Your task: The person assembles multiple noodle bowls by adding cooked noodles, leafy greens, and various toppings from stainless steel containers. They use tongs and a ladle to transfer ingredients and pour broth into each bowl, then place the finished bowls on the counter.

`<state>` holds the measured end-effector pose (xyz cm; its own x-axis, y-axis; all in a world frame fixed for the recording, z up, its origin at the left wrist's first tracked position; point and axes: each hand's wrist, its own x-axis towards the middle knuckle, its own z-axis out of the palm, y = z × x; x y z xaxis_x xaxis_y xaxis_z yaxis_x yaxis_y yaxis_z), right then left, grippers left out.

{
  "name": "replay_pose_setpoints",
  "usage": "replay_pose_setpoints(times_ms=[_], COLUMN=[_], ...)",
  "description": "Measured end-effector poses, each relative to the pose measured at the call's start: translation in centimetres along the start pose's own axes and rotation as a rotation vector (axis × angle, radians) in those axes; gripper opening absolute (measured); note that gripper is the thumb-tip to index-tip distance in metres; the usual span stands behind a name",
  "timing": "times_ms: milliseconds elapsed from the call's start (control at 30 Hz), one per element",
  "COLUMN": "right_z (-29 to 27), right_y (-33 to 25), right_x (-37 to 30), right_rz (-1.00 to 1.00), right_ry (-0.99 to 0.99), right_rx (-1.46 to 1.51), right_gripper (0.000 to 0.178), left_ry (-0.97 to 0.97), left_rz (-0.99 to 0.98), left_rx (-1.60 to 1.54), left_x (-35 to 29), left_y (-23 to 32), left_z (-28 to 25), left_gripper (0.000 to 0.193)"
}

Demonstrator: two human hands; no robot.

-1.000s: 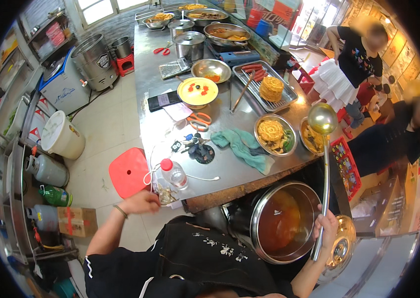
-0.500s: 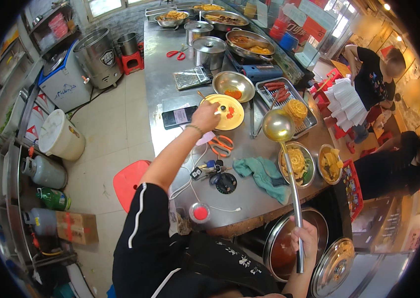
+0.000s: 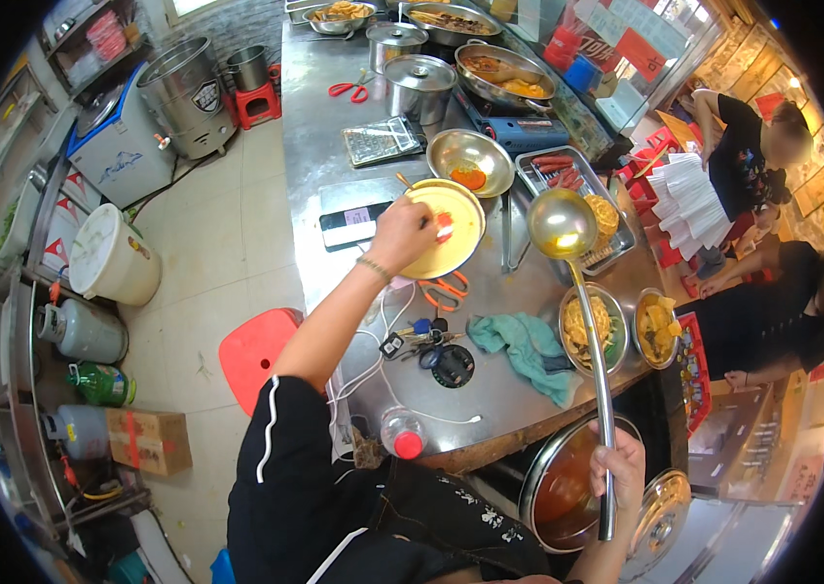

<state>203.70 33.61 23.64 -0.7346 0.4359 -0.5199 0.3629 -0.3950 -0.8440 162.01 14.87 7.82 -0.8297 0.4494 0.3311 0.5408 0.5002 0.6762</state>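
My left hand [image 3: 406, 234] reaches over the steel counter, its fingers closed at the middle of a round yellow lid [image 3: 458, 241] with red marks. The dark knob seen there earlier is now hidden by my fingers. A thin handle [image 3: 403, 180] sticks out behind the lid. In my right hand [image 3: 618, 465] is the long handle of a metal ladle [image 3: 564, 224]. A little yellowish liquid shows in the ladle's bowl, which hangs over the edge of a wire-racked tray [image 3: 529, 185]. A pot of reddish liquid [image 3: 567, 487] stands beneath my right hand.
Near the lid are a phone [image 3: 346, 230], orange scissors [image 3: 449, 292] and a steel bowl [image 3: 441, 151] with red-orange sauce. Keys [image 3: 421, 336], a green cloth [image 3: 529, 350] and two food bowls [image 3: 660, 336] lie nearer. Two people stand beyond the counter at right.
My left fingers have closed over the lid's knob, and the lid looks larger and tilted, now overlapping the scissors. The ladle has shifted slightly right with my right hand.
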Motion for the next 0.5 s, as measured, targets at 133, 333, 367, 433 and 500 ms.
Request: replay_pose_setpoints(times_ms=[133,333,367,433,500], right_z=[2.8,5.4,5.7,6.6,6.8], right_y=[-1.3,-1.6,-1.7,-1.8,-1.8], right_x=[1.9,5.5,6.1,7.1,7.9], right_rz=[0.028,0.040,0.027,-0.029,-0.078], right_ry=[-0.048,-0.190,-0.210,-0.234,-0.238], right_rx=[-0.193,-0.449,-0.500,-0.585,-0.727], right_gripper=[0.033,0.026,0.026,0.024,0.025], left_ry=[-0.075,-0.066,-0.066,-0.072,-0.102], left_rz=[-0.192,-0.293,-0.278,-0.252,-0.256], left_rx=[0.107,0.250,0.264,0.295,0.341], left_x=[-6.5,-12.4,-12.7,-13.2,-13.1], left_y=[-1.7,-7.2,-7.8,-8.5,-8.5], left_z=[-7.2,-7.6,-7.0,-6.0,-5.2], left_gripper=[0.015,0.013,0.013,0.014,0.015])
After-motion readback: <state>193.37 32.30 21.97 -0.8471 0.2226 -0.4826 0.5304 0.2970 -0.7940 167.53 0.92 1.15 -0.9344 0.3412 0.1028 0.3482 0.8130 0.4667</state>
